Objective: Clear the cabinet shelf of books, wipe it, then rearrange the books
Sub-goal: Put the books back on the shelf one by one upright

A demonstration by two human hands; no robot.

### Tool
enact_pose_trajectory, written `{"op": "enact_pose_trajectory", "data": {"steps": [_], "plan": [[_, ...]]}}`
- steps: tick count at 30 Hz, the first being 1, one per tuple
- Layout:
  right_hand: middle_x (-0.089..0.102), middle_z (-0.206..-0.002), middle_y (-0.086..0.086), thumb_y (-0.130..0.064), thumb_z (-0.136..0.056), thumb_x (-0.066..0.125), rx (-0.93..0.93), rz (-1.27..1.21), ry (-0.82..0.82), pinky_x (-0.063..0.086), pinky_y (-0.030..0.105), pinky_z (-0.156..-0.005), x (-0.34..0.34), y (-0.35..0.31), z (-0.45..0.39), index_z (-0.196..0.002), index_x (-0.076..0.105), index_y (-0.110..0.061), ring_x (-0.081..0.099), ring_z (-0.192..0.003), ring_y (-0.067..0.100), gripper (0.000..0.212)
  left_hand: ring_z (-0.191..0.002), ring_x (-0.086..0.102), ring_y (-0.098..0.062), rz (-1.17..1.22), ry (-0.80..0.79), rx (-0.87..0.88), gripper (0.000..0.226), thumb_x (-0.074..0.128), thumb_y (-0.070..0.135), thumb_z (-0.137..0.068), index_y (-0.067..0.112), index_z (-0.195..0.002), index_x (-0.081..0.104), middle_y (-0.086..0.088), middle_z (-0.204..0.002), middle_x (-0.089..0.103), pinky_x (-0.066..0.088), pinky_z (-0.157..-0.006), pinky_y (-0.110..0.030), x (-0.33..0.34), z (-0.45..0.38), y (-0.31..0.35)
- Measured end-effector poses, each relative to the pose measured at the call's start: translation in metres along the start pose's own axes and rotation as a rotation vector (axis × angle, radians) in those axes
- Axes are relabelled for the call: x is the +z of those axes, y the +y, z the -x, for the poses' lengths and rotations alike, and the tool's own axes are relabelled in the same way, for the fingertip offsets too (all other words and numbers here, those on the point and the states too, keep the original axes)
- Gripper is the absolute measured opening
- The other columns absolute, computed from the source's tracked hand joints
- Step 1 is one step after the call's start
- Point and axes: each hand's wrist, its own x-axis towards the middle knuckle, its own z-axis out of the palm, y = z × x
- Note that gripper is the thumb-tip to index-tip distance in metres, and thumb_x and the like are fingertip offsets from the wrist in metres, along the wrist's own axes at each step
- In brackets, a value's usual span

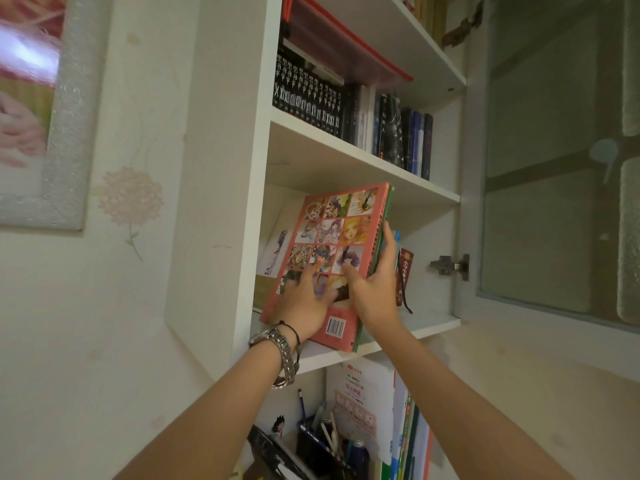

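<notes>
A large pink book (332,237) with a grid of cartoon pictures on its cover stands tilted on the white cabinet shelf (433,323), with thinner green books behind it. My left hand (304,303), with a metal watch on the wrist, lies flat with spread fingers on the pink cover's lower part. My right hand (377,282) grips the spine side of the stack, thumb on the cover and fingers round the back. A dark red book (405,271) stands just right of my right hand. A pale book (277,251) leans at the shelf's left.
The shelf above holds a row of black volumes (311,95) and dark blue books (408,140). The frosted glass cabinet door (554,168) stands open at right. Below the shelf are a pen holder (322,441) and upright books (408,427). A framed picture (41,109) hangs left.
</notes>
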Motion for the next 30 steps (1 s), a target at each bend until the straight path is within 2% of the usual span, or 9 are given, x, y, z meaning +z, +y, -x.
{"op": "enact_pose_trajectory", "data": {"steps": [2, 5, 10, 15, 19, 21, 26, 28, 30], "plan": [[0.049, -0.134, -0.008, 0.004, -0.087, 0.062, 0.047, -0.023, -0.065, 0.054, 0.032, -0.09, -0.015, 0.0, 0.008, -0.146, 0.025, -0.033, 0.059, -0.111, 0.002, 0.079, -0.1, 0.062, -0.024, 0.02, -0.018, 0.019, 0.063, 0.05, 0.057, -0.087, 0.036, -0.142, 0.026, -0.005, -0.133, 0.049, 0.055, -0.084, -0.042, 0.001, 0.001, 0.0], [0.047, -0.13, -0.012, 0.001, -0.084, 0.068, 0.105, -0.053, -0.22, 0.058, 0.027, -0.071, -0.041, -0.001, 0.028, -0.143, 0.03, -0.034, 0.065, -0.099, 0.0, 0.078, -0.1, 0.063, -0.023, 0.037, -0.031, 0.04, 0.062, 0.05, 0.058, -0.085, 0.037, -0.14, 0.028, -0.005, -0.131, 0.051, 0.055, -0.083, -0.043, 0.002, 0.001, -0.001], [0.043, -0.13, -0.02, 0.0, -0.075, 0.077, 0.136, 0.054, -0.357, 0.057, 0.027, -0.074, -0.055, 0.005, 0.048, -0.145, 0.028, -0.04, 0.065, -0.094, 0.013, 0.094, -0.108, 0.058, -0.024, 0.058, -0.043, 0.042, 0.065, 0.051, 0.057, -0.086, 0.035, -0.142, 0.028, -0.006, -0.137, 0.045, 0.053, -0.089, -0.044, 0.001, -0.001, -0.003], [0.046, -0.117, -0.031, 0.006, -0.073, 0.077, 0.106, 0.116, -0.314, 0.055, 0.018, -0.071, -0.043, 0.006, 0.048, -0.144, 0.033, -0.032, 0.06, -0.09, -0.005, 0.092, -0.11, 0.056, -0.026, 0.054, -0.021, 0.013, 0.061, 0.048, 0.045, -0.094, 0.033, -0.148, 0.021, -0.011, -0.138, 0.042, 0.05, -0.093, -0.044, 0.002, -0.006, -0.005], [0.041, -0.109, -0.036, 0.006, -0.075, 0.076, 0.094, 0.113, -0.299, 0.048, 0.007, -0.065, -0.029, 0.008, 0.046, -0.14, 0.029, -0.036, 0.052, -0.087, -0.024, 0.091, -0.105, 0.059, -0.025, 0.055, 0.0, -0.023, 0.057, 0.045, 0.04, -0.097, 0.034, -0.148, 0.021, -0.009, -0.136, 0.047, 0.052, -0.089, -0.041, 0.0, -0.007, -0.006], [0.041, -0.11, -0.036, 0.008, -0.074, 0.075, 0.091, 0.109, -0.298, 0.049, 0.007, -0.067, -0.02, 0.012, 0.043, -0.144, 0.027, -0.032, 0.052, -0.087, -0.027, 0.094, -0.107, 0.059, -0.025, 0.065, 0.003, -0.047, 0.052, 0.045, 0.038, -0.097, 0.03, -0.145, 0.029, -0.007, -0.135, 0.05, 0.05, -0.091, -0.041, -0.001, -0.005, -0.005], [0.053, -0.113, -0.032, 0.008, -0.069, 0.078, 0.07, 0.151, -0.294, 0.052, 0.013, -0.08, 0.004, 0.036, 0.032, -0.147, 0.028, -0.028, 0.061, -0.091, -0.012, 0.099, -0.112, 0.059, -0.022, 0.201, 0.012, -0.03, 0.036, 0.054, 0.024, -0.094, 0.019, -0.129, 0.049, -0.002, -0.126, 0.059, 0.049, -0.095, -0.038, -0.003, 0.0, 0.0], [0.059, -0.123, -0.019, 0.006, -0.069, 0.078, 0.066, 0.164, -0.293, 0.052, 0.023, -0.092, 0.013, 0.045, 0.027, -0.148, 0.031, -0.026, 0.059, -0.107, -0.005, 0.098, -0.113, 0.058, -0.023, 0.209, 0.025, -0.009, 0.033, 0.06, 0.027, -0.088, 0.022, -0.12, 0.054, -0.003, -0.122, 0.061, 0.046, -0.099, -0.043, -0.003, 0.002, 0.001], [0.057, -0.132, -0.009, 0.0, -0.068, 0.08, 0.075, 0.186, -0.307, 0.049, 0.035, -0.101, 0.018, 0.053, 0.023, -0.15, 0.027, -0.028, 0.056, -0.118, 0.004, 0.102, -0.115, 0.056, -0.023, 0.202, 0.034, -0.01, 0.044, 0.063, 0.035, -0.077, 0.024, -0.119, 0.054, -0.005, -0.123, 0.059, 0.044, -0.101, -0.046, 0.0, 0.0, -0.003]]}}
